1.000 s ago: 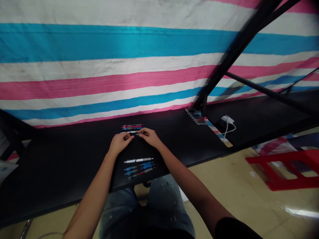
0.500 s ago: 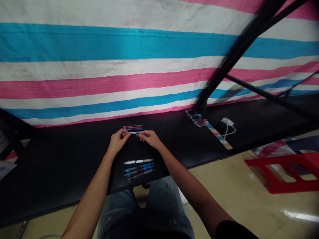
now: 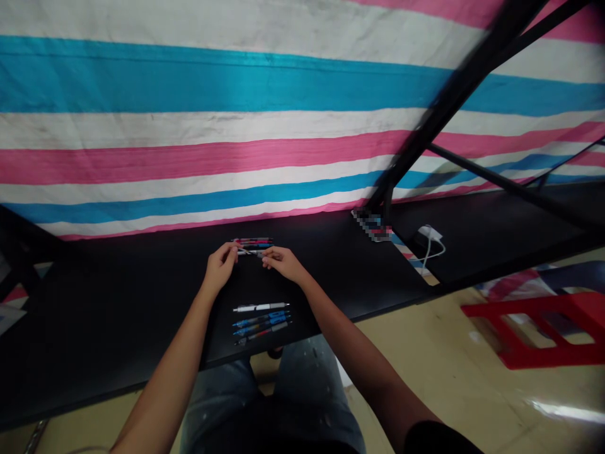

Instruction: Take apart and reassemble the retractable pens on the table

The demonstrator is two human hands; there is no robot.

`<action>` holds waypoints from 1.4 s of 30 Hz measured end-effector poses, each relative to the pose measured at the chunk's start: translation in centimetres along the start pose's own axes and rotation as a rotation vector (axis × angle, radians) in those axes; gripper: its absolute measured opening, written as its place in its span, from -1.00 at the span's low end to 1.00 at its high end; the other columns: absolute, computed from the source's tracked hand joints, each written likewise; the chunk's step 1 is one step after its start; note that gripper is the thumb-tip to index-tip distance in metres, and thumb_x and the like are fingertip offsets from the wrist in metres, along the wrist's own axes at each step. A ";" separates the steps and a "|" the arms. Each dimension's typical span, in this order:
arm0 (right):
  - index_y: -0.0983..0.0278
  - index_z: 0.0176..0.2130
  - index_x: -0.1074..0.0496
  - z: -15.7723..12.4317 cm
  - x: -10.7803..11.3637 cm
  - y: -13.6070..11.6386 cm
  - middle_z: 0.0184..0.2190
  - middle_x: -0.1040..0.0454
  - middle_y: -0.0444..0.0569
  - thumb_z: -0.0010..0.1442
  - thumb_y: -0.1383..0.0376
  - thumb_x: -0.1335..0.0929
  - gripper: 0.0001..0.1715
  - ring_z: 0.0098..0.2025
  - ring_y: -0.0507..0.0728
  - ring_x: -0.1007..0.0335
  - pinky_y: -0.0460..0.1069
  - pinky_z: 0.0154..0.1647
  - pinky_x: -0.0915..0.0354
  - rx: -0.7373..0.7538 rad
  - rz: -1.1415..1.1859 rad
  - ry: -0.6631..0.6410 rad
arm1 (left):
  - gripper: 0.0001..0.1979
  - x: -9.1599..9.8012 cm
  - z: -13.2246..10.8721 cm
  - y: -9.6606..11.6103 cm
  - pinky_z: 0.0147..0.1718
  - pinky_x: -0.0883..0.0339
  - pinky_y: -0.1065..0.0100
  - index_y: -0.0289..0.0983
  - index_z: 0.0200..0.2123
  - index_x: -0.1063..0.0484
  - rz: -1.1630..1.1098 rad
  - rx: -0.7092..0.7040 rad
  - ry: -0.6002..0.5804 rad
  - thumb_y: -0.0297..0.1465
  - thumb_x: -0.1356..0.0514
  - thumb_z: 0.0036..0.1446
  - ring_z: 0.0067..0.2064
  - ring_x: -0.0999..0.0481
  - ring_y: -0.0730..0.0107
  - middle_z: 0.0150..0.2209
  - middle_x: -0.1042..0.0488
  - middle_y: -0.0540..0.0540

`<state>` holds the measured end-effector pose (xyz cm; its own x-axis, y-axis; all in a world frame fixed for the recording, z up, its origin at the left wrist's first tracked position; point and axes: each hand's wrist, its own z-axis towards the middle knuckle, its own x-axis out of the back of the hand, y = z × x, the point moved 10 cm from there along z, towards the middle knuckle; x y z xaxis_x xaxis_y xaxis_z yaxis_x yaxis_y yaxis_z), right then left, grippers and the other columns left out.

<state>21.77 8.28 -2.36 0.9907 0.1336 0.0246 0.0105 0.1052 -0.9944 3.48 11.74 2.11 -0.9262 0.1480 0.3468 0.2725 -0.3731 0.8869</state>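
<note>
My left hand [image 3: 220, 266] and my right hand [image 3: 284, 263] are both closed in a pinch above the black table, close together. Between them a thin, slanted pen part [image 3: 251, 253] runs from my left fingertips to a greyish end in my right fingers. It looks like a refill, but is too small to be sure. Just behind it a white pen [image 3: 243, 253] shows partly. Beyond my fingers lies a row of pens [image 3: 255, 241] with red, dark and blue barrels. Nearer to me are a white pen [image 3: 261, 308], blue pens [image 3: 261, 321] and a dark grey pen [image 3: 262, 333], side by side.
The black table [image 3: 118, 302] runs along a striped sheet [image 3: 189, 164]. A blurred-out packet [image 3: 372, 226] lies at its back right, by a black metal frame [image 3: 425, 126]. A white charger with cable [image 3: 431, 234] sits farther right. A red plastic stool [image 3: 515, 328] is on the floor.
My left hand has shifted slightly left, away from the right. The piece between my hands now looks thinner and slanted, where a level white barrel showed before. The near pens stay put.
</note>
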 end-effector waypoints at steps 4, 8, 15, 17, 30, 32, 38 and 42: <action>0.29 -0.20 -0.49 0.0 -0.2 0.0 -0.44 -0.54 -0.07 0.11 0.08 -0.49 -0.63 -0.41 0.07 -0.45 0.02 -0.28 -0.39 0.006 -0.011 -0.028 | -0.63 0.1 0.1 -1.0 -0.54 -0.12 0.45 -0.32 -0.27 -0.57 -0.101 0.061 -0.009 -0.10 -0.23 0.20 -0.53 -0.27 0.47 -0.56 -0.30 0.04; 0.30 -0.28 -0.51 -0.1 -0.4 -0.6 -0.49 -0.52 -0.07 0.19 0.01 -0.43 -0.62 -0.45 0.06 -0.41 0.00 -0.33 -0.35 0.029 -0.029 -0.048 | -0.60 -0.6 0.0 -2.0 -0.60 -0.02 0.47 -0.33 -0.23 -0.58 -0.271 0.155 -0.063 -0.07 -0.27 0.16 -0.59 -0.18 0.54 -0.58 -0.26 0.06; 0.26 -0.27 -0.47 0.0 0.9 -0.6 -0.51 -0.47 -0.12 0.19 -0.05 -0.42 -0.58 -0.47 0.05 -0.37 -0.02 -0.36 -0.31 0.005 0.106 0.070 | -0.64 -1.8 0.0 -2.0 -0.60 -0.11 0.45 -0.34 -0.07 -0.56 -0.388 0.202 -0.143 -0.23 -0.16 0.21 -0.56 -0.28 0.50 -0.49 -0.43 -0.02; 0.24 -0.23 -0.44 0.0 1.5 -0.5 -0.46 -0.49 -0.12 0.14 -0.01 -0.46 -0.61 -0.45 0.05 -0.39 -0.02 -0.35 -0.31 0.006 0.158 0.119 | -0.69 -1.7 0.2 -2.1 -0.57 -0.15 0.45 -0.34 -0.11 -0.57 -0.387 0.181 -0.122 -0.30 -0.20 0.15 -0.54 -0.30 0.51 -0.45 -0.46 -0.03; 0.22 -0.23 -0.38 -0.2 3.5 -0.7 -0.37 -0.58 -0.09 0.05 0.14 -0.50 -0.65 -0.39 0.08 -0.49 -0.02 -0.34 -0.31 0.018 0.154 0.227 | -0.52 -1.2 0.0 -2.5 -0.18 -0.51 0.22 -0.36 -0.06 -0.51 -0.379 0.224 -0.065 -0.18 -0.41 0.03 -0.23 -0.65 0.24 -0.09 -0.64 -0.31; 0.22 -0.24 -0.37 -0.2 3.3 -0.5 -0.39 -0.58 -0.10 0.04 0.15 -0.51 -0.65 -0.40 0.08 -0.49 -0.02 -0.34 -0.31 0.006 0.149 0.217 | -0.52 -1.2 0.0 -2.5 -0.19 -0.52 0.21 -0.36 -0.09 -0.50 -0.377 0.224 -0.067 -0.18 -0.42 0.01 -0.26 -0.65 0.24 -0.11 -0.65 -0.30; 0.22 -0.25 -0.36 -0.3 3.0 -0.4 -0.39 -0.58 -0.09 0.05 0.16 -0.50 -0.67 -0.39 0.09 -0.48 -0.01 -0.33 -0.33 -0.007 0.120 0.189 | -0.48 -1.2 0.0 -2.4 -0.28 -0.51 0.24 -0.36 -0.10 -0.48 -0.343 0.235 -0.085 -0.12 -0.43 0.00 -0.30 -0.66 0.21 -0.21 -0.66 -0.28; 0.22 -0.28 -0.34 -0.3 3.2 -0.5 -0.44 -0.53 -0.13 0.02 0.20 -0.50 -0.67 -0.41 0.08 -0.46 -0.01 -0.32 -0.32 0.007 0.104 0.208 | -0.48 -1.2 -0.1 -2.4 -0.33 -0.49 0.27 -0.35 -0.10 -0.48 -0.337 0.245 -0.086 -0.11 -0.43 -0.01 -0.32 -0.65 0.24 -0.22 -0.66 -0.27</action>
<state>24.95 8.39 -1.79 0.9930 -0.0623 -0.1002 -0.0931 0.1081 -0.9898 3.94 12.34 -0.44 -0.9519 0.3036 0.0404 0.0221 -0.0634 0.9977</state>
